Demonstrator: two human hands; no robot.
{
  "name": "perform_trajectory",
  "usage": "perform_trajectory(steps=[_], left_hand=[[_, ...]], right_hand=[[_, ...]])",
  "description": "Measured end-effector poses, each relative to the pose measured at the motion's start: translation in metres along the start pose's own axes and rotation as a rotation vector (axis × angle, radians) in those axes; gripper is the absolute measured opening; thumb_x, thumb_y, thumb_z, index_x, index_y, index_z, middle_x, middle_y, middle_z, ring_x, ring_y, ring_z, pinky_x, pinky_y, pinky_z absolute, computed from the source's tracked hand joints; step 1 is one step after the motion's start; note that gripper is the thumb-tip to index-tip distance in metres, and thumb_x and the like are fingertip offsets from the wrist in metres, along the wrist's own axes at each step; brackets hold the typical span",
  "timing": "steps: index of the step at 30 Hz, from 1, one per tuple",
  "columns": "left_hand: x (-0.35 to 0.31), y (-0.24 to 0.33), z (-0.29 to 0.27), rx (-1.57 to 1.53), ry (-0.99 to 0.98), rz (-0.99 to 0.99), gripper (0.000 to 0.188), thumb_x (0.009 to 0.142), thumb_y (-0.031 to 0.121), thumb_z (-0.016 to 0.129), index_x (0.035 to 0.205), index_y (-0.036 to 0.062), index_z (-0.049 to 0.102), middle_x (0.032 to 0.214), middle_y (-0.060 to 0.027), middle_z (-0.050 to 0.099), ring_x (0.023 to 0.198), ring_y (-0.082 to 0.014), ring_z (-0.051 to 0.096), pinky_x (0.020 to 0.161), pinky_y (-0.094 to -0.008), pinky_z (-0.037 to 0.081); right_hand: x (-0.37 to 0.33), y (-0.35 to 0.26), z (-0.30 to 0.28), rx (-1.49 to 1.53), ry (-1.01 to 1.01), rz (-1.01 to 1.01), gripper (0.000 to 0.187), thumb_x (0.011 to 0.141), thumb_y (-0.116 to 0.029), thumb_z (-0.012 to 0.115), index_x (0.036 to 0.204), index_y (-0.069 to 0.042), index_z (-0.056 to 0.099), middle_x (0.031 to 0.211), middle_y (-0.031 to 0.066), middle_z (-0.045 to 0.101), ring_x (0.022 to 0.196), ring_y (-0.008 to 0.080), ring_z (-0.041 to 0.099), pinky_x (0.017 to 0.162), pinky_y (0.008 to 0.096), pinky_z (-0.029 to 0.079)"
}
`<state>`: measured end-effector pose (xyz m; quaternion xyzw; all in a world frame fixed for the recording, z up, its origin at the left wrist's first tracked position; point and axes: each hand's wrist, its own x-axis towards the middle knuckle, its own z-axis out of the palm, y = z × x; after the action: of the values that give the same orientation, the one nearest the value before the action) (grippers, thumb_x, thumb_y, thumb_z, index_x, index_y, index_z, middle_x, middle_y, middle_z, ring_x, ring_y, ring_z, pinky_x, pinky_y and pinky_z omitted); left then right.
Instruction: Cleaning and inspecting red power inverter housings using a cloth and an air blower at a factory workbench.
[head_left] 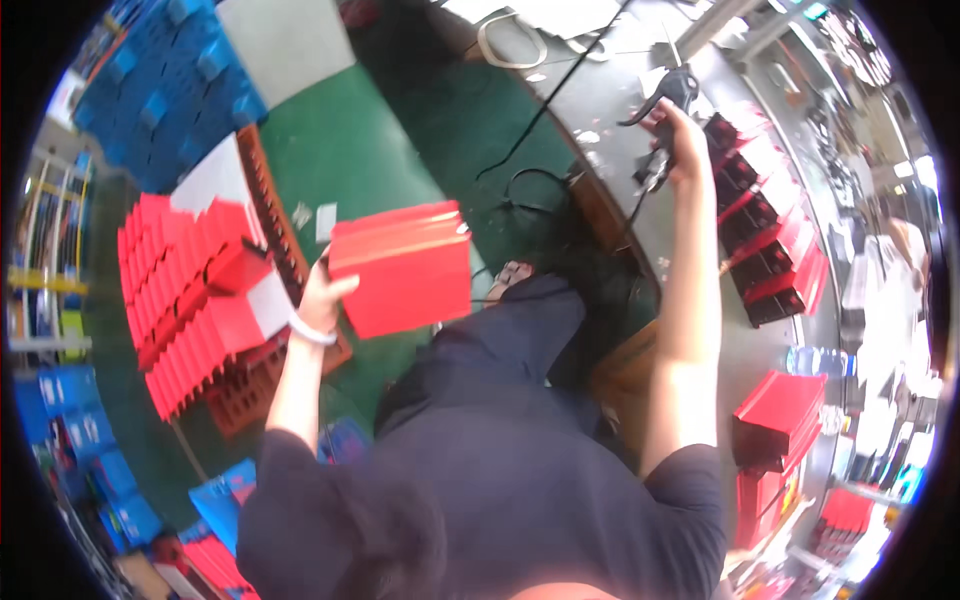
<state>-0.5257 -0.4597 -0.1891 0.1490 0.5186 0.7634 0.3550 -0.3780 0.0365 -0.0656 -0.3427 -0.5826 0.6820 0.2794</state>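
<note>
My left hand (322, 303) grips a red box-shaped housing (400, 270) by its left edge, thumb over the face. The housing is held in the air over the green floor, to the left of my legs. Over the workbench on the right, my right hand (684, 142) is closed around a black hand tool (677, 88) with a curved lever sticking out to the left. Its exact kind is hard to make out. Just right of that hand, a row of red housings with black ends (765, 215) stands on the bench.
Stacked red housings (195, 290) fill a brown pallet (245, 405) at the left. A blue pallet (165, 85) lies beyond. More red housings (780, 420) and a clear bottle (815, 361) stand on the workbench (590, 105). A black cable (545, 105) trails from the bench to the floor.
</note>
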Motion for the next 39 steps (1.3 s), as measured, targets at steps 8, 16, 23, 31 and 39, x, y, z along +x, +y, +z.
perform_trajectory(steps=[8, 16, 23, 31, 39], left_hand=[[0.019, -0.047, 0.024, -0.787, -0.200, -0.183, 0.060, 0.082, 0.029, 0.065, 0.131, 0.0000, 0.045, 0.129, -0.0164, 0.053, 0.117, -0.0301, 0.053, 0.102, -0.0434, 0.041], [0.025, -0.051, 0.043, -0.833, -0.297, -0.243, 0.064, 0.082, 0.035, 0.063, 0.134, 0.0030, 0.044, 0.133, -0.0160, 0.049, 0.122, -0.0318, 0.048, 0.102, -0.0461, 0.040], [0.033, -0.061, 0.050, -0.879, -0.425, -0.318, 0.067, 0.078, 0.036, 0.066, 0.133, 0.0044, 0.044, 0.134, -0.0154, 0.049, 0.122, -0.0334, 0.048, 0.103, -0.0481, 0.038], [0.028, -0.085, 0.040, -0.727, -0.435, -0.434, 0.068, 0.074, 0.027, 0.071, 0.131, 0.0004, 0.045, 0.132, -0.0169, 0.050, 0.121, -0.0335, 0.049, 0.104, -0.0473, 0.038], [-0.004, -0.110, 0.049, -0.629, -0.378, -0.559, 0.064, 0.080, 0.026, 0.067, 0.134, 0.0013, 0.042, 0.135, -0.0152, 0.047, 0.124, -0.0312, 0.046, 0.106, -0.0453, 0.036]], right_hand=[[0.109, 0.040, -0.014, -1.521, 0.414, -0.514, 0.062, 0.086, -0.058, 0.048, 0.121, -0.007, 0.057, 0.103, 0.0173, 0.066, 0.089, 0.0349, 0.065, 0.079, 0.0447, 0.050], [-0.031, 0.024, 0.056, -0.400, -0.124, -0.272, 0.041, 0.089, -0.043, 0.054, 0.084, -0.006, 0.071, 0.070, -0.0013, 0.054, 0.063, 0.0073, 0.046, 0.058, 0.0229, 0.036], [-0.182, 0.056, 0.054, 0.214, -0.204, 0.205, 0.020, 0.094, -0.027, 0.053, 0.099, -0.007, 0.056, 0.084, -0.0002, 0.056, 0.076, 0.0087, 0.053, 0.071, 0.0219, 0.043], [-0.265, 0.085, 0.038, 0.148, 0.101, 0.024, 0.015, 0.082, -0.005, 0.064, 0.095, -0.004, 0.058, 0.084, -0.0021, 0.057, 0.081, 0.0059, 0.053, 0.075, 0.0218, 0.043], [-0.336, 0.127, 0.067, -0.302, 0.056, -0.298, 0.032, 0.089, 0.001, 0.051, 0.120, -0.001, 0.055, 0.117, 0.0149, 0.059, 0.111, 0.0251, 0.057, 0.095, 0.0309, 0.043]])
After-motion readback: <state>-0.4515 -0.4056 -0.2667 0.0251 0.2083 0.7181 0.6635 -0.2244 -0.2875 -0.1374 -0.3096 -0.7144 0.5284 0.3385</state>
